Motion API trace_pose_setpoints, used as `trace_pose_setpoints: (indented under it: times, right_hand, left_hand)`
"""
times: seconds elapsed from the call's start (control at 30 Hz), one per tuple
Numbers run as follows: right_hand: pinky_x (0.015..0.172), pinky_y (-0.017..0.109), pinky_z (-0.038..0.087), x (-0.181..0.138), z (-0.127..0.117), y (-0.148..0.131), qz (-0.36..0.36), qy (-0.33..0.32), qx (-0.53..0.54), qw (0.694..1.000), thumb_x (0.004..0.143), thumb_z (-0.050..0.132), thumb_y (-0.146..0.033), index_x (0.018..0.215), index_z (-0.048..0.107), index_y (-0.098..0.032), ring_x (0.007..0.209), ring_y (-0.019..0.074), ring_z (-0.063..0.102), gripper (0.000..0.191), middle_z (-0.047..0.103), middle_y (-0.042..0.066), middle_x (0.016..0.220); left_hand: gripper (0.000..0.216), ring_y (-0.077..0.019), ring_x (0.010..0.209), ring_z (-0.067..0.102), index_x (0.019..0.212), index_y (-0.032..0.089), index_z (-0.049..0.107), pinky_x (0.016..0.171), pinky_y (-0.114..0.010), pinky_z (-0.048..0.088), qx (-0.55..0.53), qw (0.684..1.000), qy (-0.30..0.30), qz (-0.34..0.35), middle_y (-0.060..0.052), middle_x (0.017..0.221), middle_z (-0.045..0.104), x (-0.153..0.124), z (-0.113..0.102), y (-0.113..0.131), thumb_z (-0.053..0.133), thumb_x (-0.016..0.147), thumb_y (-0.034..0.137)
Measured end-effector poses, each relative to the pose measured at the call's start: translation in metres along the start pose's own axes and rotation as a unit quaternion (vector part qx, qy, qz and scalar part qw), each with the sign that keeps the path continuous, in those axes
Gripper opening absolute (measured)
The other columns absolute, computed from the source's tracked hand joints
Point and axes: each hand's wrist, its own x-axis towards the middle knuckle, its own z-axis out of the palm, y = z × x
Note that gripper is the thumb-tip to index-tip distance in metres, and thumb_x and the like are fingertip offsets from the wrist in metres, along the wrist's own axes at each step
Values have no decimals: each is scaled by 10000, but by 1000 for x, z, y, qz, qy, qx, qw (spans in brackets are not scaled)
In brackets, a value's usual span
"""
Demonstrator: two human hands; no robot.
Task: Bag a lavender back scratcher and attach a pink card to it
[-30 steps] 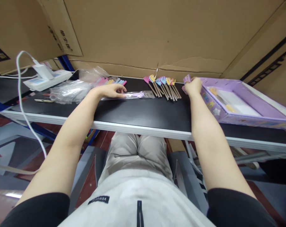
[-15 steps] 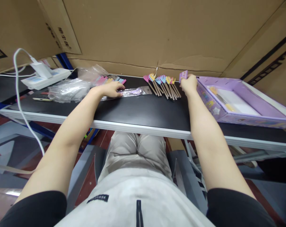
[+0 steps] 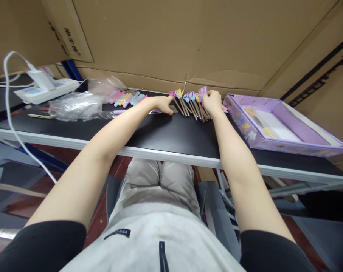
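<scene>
My right hand (image 3: 212,101) pinches a small purple printed card (image 3: 202,93) above the right end of a row of back scratchers. These back scratchers (image 3: 190,105) have pink, yellow and blue claw-shaped heads and metal handles, and lie side by side on the black table. My left hand (image 3: 163,104) is over the end of a clear plastic sleeve, just left of the row, with thumb and fingers apart. Most of the sleeve is hidden by that hand and forearm; a purple handle (image 3: 120,112) shows in it farther left.
Behind the left forearm lie pastel handles (image 3: 127,97) and crumpled clear bags (image 3: 77,105). A white power strip (image 3: 48,90) with a plugged-in charger and cable stands at far left. At right is an open purple box (image 3: 287,143) holding a yellow-headed packaged piece. Cardboard (image 3: 205,41) walls the back.
My left hand has moved right along the plastic sleeve to its end beside the back scratchers. My right hand has carried the purple card left, over the row's right end. The view has shifted slightly.
</scene>
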Motion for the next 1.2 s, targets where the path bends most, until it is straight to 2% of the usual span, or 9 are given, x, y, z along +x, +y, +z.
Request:
trace_pose_setpoints:
  times: [0.2,0.33,0.57,0.73,0.83,0.9,1.0,1.1,1.2]
  right_hand:
    - [1123,525,508,-1,0,0,-4,-13,-17,1000,998,480,-318,934,680,-177,1172,331,695,253,744,194,1030]
    - [1108,495,516,-2,2,-2,-7,-25,-21,999,984,488,-271,905,674,-168,1149,314,705,227,743,193,1043]
    - [1122,481,496,-1,3,-5,-13,-26,-26,999,940,517,-218,844,645,-181,1196,328,680,164,741,195,1014]
    - [1127,498,500,-4,2,-6,-7,-20,-23,1000,914,524,-202,806,609,-201,1165,329,696,138,745,190,998]
    - [1023,501,579,-7,4,-9,7,-36,55,998,913,538,-252,814,596,-223,984,303,734,118,725,138,841]
    - [904,487,631,-12,6,-16,48,-69,144,986,918,538,-285,846,581,-231,805,263,731,100,697,95,751]
    - [750,423,658,-22,9,-33,118,-125,272,947,921,551,-326,929,548,-233,653,210,703,93,689,48,720]
    - [655,360,652,-33,12,-52,148,-169,356,907,919,564,-350,1010,524,-230,640,207,715,156,694,35,714]
    - [649,358,658,-41,16,-63,157,-197,401,881,925,528,-333,1064,524,-218,674,226,735,181,691,46,700]
  left_hand:
    - [830,-374,1378,619,1599,127,481,1116,-394,504,88,996,26,-13,-214,1504,634,-7,2,27,664,799,247]
    - [709,-379,1341,643,1583,134,523,1112,-436,501,131,990,51,14,-234,1455,660,-8,10,34,556,876,178]
    - [896,-318,1324,645,1633,310,476,1093,-374,507,116,992,-27,35,-111,1432,690,-9,3,29,613,763,142]
    - [724,-294,1292,658,1567,244,538,1078,-365,505,110,994,-7,21,-142,1407,690,-12,4,30,535,851,143]
    - [600,-284,1271,673,1496,192,589,1073,-355,499,109,994,28,16,-163,1346,711,-11,9,28,487,908,139]
    - [528,-296,1269,683,1461,158,612,1073,-360,498,113,992,54,12,-184,1324,721,-11,12,27,451,958,161]
    - [480,-335,1275,693,1437,113,631,1058,-381,516,123,990,73,5,-219,1325,726,-10,13,27,417,1028,245]
    - [491,-371,1277,697,1425,67,640,1039,-403,531,123,989,80,5,-258,1333,723,-9,14,27,407,1048,279]
    - [467,-374,1275,700,1376,62,679,1037,-401,532,103,990,93,6,-256,1338,727,-8,15,26,424,1035,254]
